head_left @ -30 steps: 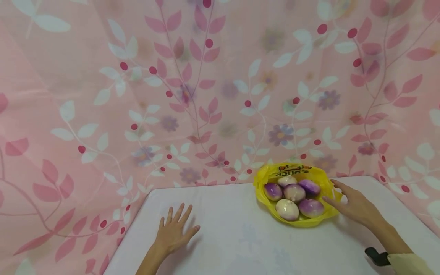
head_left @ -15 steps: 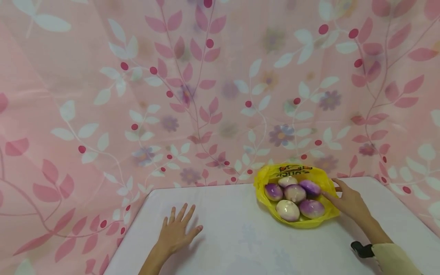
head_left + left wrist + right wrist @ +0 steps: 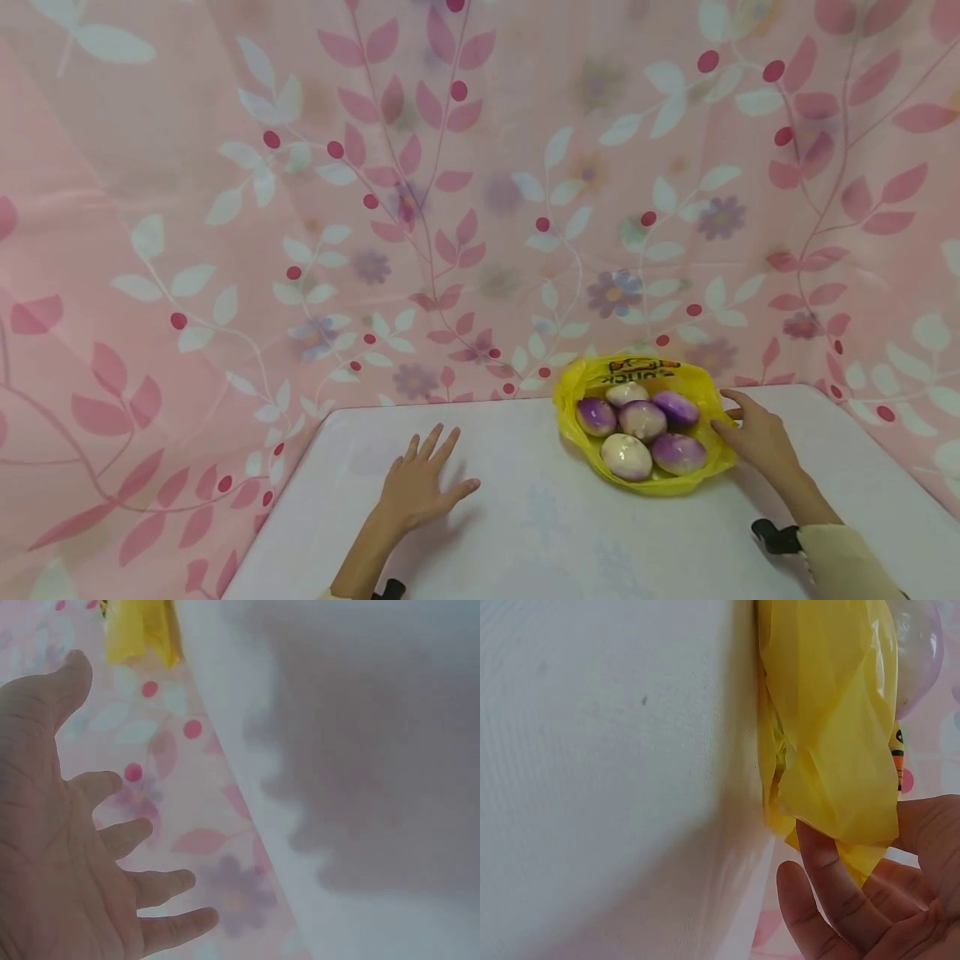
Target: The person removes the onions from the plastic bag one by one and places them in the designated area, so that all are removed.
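A yellow plastic bag (image 3: 701,387) stands on the table at the right in the head view, its mouth open. Inside lie several glossy, rounded purple-and-white vegetables (image 3: 642,421) that look like turnips. My right hand (image 3: 761,437) pinches the bag's right rim, thumb on the inner side and fingers outside; the right wrist view shows the fingers (image 3: 844,892) against the yellow plastic. Left of the bag, my left hand (image 3: 420,487) hovers over the table with its fingers spread, holding nothing. In the left wrist view its palm (image 3: 52,847) faces the bag.
The table (image 3: 540,533) has a white cover. Behind it hangs a pink cloth (image 3: 495,167) printed with leaves and flowers. Dark wrist-worn devices show at the right wrist (image 3: 776,537) and the left wrist (image 3: 390,590).
My right hand has moved left onto the bag's rim and its fingers have closed on it. My left hand has shifted right and slightly up. The bag's contents stay in place.
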A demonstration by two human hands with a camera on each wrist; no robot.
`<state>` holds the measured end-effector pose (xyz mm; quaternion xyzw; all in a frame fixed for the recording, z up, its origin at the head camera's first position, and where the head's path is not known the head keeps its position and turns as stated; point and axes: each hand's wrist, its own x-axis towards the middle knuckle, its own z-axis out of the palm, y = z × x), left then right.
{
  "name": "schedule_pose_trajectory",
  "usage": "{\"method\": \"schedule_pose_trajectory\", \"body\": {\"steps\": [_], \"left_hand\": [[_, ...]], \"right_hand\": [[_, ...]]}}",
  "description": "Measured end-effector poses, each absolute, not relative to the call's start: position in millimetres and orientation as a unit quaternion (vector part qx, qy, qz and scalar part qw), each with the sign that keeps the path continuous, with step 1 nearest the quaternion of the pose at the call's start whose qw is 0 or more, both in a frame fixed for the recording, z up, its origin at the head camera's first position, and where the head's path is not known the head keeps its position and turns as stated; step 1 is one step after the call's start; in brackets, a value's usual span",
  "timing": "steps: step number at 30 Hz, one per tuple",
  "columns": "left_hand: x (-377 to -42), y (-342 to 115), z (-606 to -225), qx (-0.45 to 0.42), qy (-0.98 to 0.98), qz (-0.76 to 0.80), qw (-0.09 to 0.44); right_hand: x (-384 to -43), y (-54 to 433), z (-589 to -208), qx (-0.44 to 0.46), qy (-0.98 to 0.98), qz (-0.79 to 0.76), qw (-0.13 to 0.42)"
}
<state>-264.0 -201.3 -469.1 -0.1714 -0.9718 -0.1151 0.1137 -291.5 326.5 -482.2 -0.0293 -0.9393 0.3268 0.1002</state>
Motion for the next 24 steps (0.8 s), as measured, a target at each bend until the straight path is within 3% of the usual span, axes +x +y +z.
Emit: {"method": "schedule_pose_trajectory", "body": {"steps": [8,18,24], "left_hand": [[-274.7,-148.0,-456.8,-0.183,-0.967,-0.142,0.106],[-283.5,-78.2,-456.2,-0.204,-0.948,-0.184,0.158],[-288.7,-43.8,-464.4,-0.179,-0.946,-0.237,0.13]], "right_hand": [[-288.7,327.0,-482.4,-0.015,-0.937,0.326,0.121],[-291.0,331.8,-486.5,-0.013,-0.937,0.325,0.127],[-290.9,333.3,-487.6,-0.014,-0.937,0.326,0.122]]}}
